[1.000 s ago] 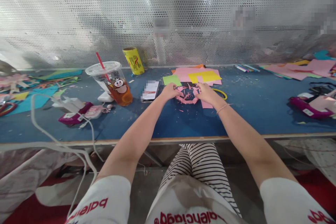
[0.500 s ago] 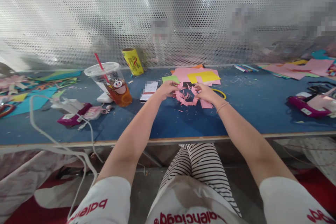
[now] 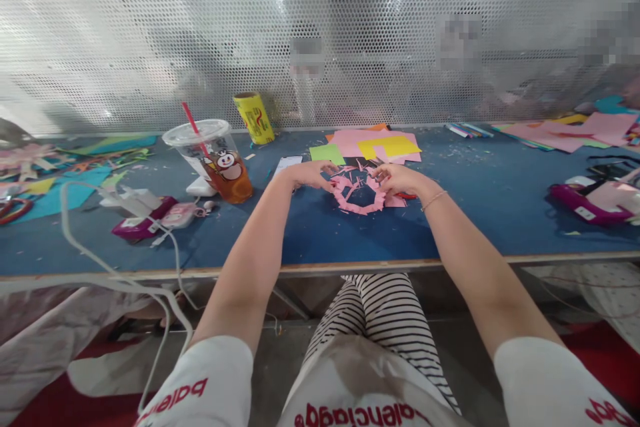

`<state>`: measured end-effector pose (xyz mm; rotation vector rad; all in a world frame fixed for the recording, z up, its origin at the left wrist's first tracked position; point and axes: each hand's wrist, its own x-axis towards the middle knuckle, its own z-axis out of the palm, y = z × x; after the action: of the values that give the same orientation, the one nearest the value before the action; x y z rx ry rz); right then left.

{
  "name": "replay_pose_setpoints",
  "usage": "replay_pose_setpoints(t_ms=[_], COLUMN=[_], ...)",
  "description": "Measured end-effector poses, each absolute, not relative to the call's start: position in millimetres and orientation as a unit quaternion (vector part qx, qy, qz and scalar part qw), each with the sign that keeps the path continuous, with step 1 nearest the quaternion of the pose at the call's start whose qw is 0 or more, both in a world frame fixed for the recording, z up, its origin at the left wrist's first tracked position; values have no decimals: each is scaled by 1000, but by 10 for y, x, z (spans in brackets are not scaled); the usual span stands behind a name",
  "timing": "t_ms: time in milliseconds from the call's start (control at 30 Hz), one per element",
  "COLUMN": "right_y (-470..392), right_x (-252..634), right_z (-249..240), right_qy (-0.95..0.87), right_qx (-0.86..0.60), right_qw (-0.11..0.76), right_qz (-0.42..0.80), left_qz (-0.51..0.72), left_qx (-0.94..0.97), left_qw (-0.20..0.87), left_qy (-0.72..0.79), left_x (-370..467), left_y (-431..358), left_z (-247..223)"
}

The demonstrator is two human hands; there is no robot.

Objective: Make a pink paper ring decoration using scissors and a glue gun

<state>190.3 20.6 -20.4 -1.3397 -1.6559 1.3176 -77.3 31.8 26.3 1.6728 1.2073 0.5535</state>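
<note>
A ring-shaped strip of fringed pink paper (image 3: 361, 207) lies on the blue table (image 3: 320, 240), held from both sides. My left hand (image 3: 319, 175) grips its left end with curved fingers. On its right side, my right hand (image 3: 393, 180) pinches the other end. Thin pink paper scraps (image 3: 358, 181) are scattered inside the curve. Behind the hands are pink sheets (image 3: 345, 140), a yellow sheet (image 3: 390, 146) and a green piece (image 3: 326, 154).
To the left stand a plastic cup of drink (image 3: 231, 173) with a red straw and a yellow roll (image 3: 255, 119). A phone (image 3: 289, 163) lies beside my left hand. Purple power strips (image 3: 145, 218) with cables and scissors (image 3: 14, 210) are farther out.
Both hands have moved slightly apart, and the pink strip has come a little nearer and opened wider. My left forearm now covers more of the phone.
</note>
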Motion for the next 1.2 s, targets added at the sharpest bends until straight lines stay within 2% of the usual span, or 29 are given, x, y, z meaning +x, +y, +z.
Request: replay_pose_setpoints(t_ms=[100, 300, 433, 567, 667, 767, 900, 1067, 1133, 1200], right_y=[189, 222, 275, 282, 262, 250, 283, 345, 354, 356], right_x=[1888, 1900, 1930, 1945, 1943, 1929, 1885, 1844, 1849, 1859], right_z=[-184, -215, -252, -218, -195, -216, -251, -201, -192, -205], right_qy=[-616, -659, -709, -755, -794, -796, -760, -721, -706, -699], right_qx=[-519, -505, -480, -472, -456, -456, -507, -538, -545, -542], right_qw=[319, 307, 283, 224, 193, 196, 246, 388, 416, 436], right_qz=[498, 464, 433, 396, 353, 347, 324, 202, 179, 164], left_qz=[242, 430, 449, 451, 459, 462, 452, 380, 420, 508], left_qx=[653, 605, 611, 623, 649, 682, 717, 773, 739, 654], left_qw=[490, 439, 419, 404, 337, 212, 41, 20, 0, -67], left_qy=[525, 507, 500, 495, 505, 526, 529, 507, 528, 556], left_x=[-859, -895, -861, -852, -851, -822, -723, -757, -929, -1191], left_y=[379, 450, 463, 465, 464, 415, 170, -272, -394, -472], left_z=[280, 233, 211, 218, 234, 299, 536, 871, 906, 867])
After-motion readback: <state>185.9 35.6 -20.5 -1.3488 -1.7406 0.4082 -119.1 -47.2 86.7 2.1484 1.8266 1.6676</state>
